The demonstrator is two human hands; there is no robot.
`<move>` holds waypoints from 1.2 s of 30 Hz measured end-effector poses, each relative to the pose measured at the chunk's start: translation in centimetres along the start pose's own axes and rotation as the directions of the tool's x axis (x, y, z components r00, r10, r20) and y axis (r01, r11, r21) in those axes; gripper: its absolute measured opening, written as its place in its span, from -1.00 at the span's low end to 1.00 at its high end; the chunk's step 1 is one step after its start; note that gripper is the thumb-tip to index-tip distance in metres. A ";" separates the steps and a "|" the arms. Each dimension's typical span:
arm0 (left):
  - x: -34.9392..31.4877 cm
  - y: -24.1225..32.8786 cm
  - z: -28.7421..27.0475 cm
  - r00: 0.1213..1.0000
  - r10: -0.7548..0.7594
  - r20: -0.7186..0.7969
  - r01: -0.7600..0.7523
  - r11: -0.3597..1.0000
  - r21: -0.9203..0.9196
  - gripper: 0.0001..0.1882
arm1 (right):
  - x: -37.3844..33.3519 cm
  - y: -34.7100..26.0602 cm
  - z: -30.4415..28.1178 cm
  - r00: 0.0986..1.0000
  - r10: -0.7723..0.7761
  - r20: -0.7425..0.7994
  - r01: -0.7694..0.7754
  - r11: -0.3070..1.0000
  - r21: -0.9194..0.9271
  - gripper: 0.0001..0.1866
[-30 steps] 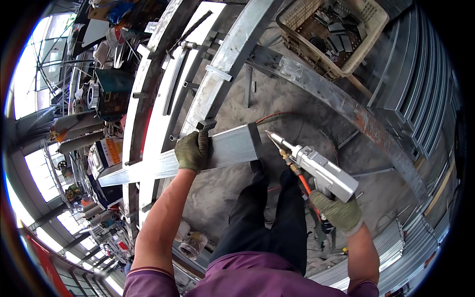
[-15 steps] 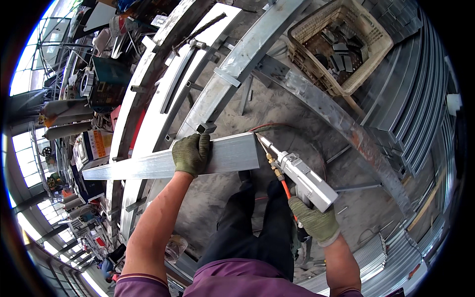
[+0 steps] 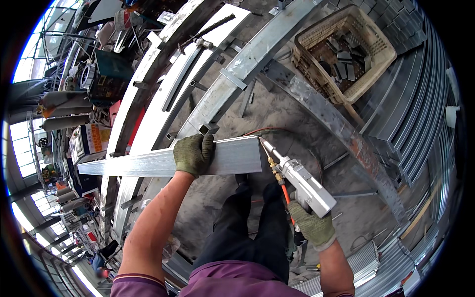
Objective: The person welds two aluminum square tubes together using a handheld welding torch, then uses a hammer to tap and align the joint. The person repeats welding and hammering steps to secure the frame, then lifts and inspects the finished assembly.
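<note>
L hand (image 3: 193, 155): metal bar (image 3: 237, 157), R hand (image 3: 312, 225): torch (image 3: 306, 184)

I count two hands (image 3: 193, 155) (image 3: 314, 226), one gun-shaped tool (image 3: 308, 185), one held bar (image 3: 239, 157) and one crate (image 3: 377, 40).

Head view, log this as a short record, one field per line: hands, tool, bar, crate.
Left hand: gloved, gripping the bar
Right hand: gloved, holding the tool
Tool: grey, orange hose attached
Nozzle: at the bar's right end; contact unclear
Bar: grey metal, lying roughly crosswise
Crate: upper right, metal offcuts inside
</note>
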State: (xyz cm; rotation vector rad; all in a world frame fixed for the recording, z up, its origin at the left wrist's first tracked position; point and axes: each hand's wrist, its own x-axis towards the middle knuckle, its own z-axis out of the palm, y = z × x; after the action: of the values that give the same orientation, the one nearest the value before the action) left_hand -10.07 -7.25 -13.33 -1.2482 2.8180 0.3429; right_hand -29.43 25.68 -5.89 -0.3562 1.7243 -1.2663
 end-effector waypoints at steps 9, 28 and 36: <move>0.1 0.2 -0.4 0.998 -0.033 0.060 0.033 0.999 0.005 -0.48 | 0.1 0.7 0.1 1.000 -0.003 0.003 0.003 1.000 0.009 -0.76; 0.1 0.1 -0.3 0.997 -0.028 0.067 0.027 0.999 0.016 -0.50 | 0.5 0.5 -0.5 0.999 -0.043 0.013 0.045 0.994 -0.095 -0.62; 0.0 -0.2 -0.1 0.998 -0.008 0.064 0.006 0.999 0.032 -0.50 | 0.3 1.1 -0.6 0.994 -0.104 0.017 0.105 0.987 -0.120 -0.60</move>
State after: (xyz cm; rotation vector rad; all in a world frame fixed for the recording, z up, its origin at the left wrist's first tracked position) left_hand -9.96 -7.40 -13.23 -1.2178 2.7544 0.3306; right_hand -29.80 26.29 -7.01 -0.5292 1.7981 -1.2343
